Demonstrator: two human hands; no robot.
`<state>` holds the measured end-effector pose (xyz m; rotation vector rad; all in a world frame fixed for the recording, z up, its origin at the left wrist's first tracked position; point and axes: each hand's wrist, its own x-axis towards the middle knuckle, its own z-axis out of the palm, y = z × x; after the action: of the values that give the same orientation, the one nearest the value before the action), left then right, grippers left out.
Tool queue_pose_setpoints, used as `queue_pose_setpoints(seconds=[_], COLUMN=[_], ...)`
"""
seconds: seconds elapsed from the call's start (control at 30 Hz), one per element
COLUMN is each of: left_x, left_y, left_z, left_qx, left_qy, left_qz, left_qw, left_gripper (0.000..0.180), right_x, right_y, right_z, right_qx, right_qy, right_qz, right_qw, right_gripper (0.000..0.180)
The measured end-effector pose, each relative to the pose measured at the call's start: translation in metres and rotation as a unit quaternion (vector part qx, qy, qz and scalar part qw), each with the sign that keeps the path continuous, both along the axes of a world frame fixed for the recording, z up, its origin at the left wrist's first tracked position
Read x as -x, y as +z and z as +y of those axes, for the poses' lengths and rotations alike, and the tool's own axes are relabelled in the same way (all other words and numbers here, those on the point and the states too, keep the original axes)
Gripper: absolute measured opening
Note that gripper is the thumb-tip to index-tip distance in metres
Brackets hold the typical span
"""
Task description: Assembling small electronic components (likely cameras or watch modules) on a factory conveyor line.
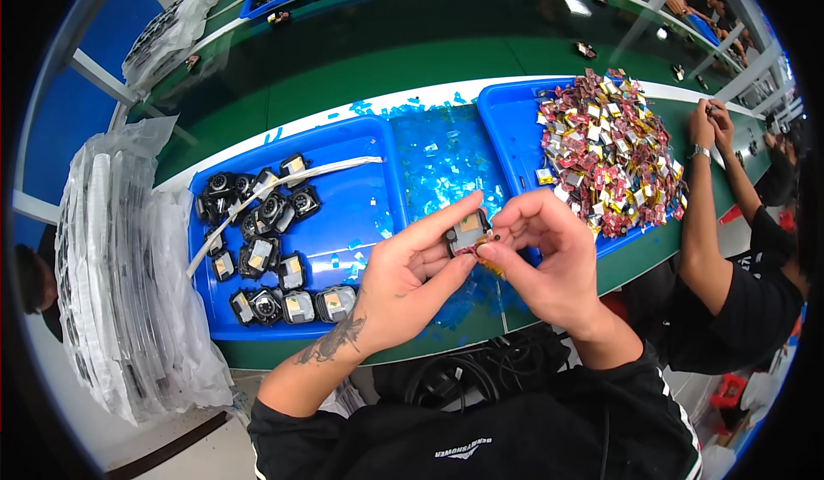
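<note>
My left hand (403,282) is closed around a small black device housing (464,234) with a grey panel facing up. At the housing's lower right edge, my right hand (554,244) pinches a small red-and-yellow part (489,267), mostly covered by the fingertips. Both hands are above the gap between two blue trays. Several similar black housings (257,257) lie in the left tray (388,149), some with grey panels up and some showing round fronts. In the right tray (508,141) is a large heap of small red, silver and yellow parts (605,158).
A pale strip (292,184) lies across the left tray. Scraps of blue film (442,167) cover the surface between the trays. Stacked clear plastic trays in wrapping (129,265) stand at left. Behind runs a green belt (360,63). A co-worker's hands (711,124) are at right.
</note>
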<state>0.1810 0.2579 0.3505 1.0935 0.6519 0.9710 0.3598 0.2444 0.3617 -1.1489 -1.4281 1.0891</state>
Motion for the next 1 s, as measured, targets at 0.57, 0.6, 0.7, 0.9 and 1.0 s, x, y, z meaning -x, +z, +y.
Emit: queue_pose_setpoints(seconds=[0.57,0.6,0.7,0.9,1.0], left_x=[-0.004,-0.001,0.0,0.0,0.002], left_y=[-0.011,-0.011,-0.011,-0.011,-0.013], left_z=[-0.002,-0.001,0.0,-0.001,-0.003], left_qx=[-0.061,-0.059,-0.048,0.005,-0.095], left_qy=[0.028,0.012,0.011,0.128,0.194], left_qz=[-0.053,-0.034,-0.03,0.006,0.069], left_qw=[0.996,0.998,0.998,0.992,0.974], left_gripper=[0.043,0.042,0.043,0.064,0.068], right_x=[0.007,0.006,0.011,0.008,0.006], right_y=[-0.008,-0.011,-0.012,0.008,0.021], right_z=[0.004,0.004,0.007,0.057,0.153], right_qx=[-0.034,-0.035,-0.099,0.033,0.057], right_qy=[-0.022,-0.022,-0.001,0.087,0.121], right_qz=[-0.092,-0.097,-0.107,-0.079,-0.176], right_qw=[0.995,0.994,0.989,0.993,0.975], right_gripper=[0.044,0.044,0.047,0.052,0.049])
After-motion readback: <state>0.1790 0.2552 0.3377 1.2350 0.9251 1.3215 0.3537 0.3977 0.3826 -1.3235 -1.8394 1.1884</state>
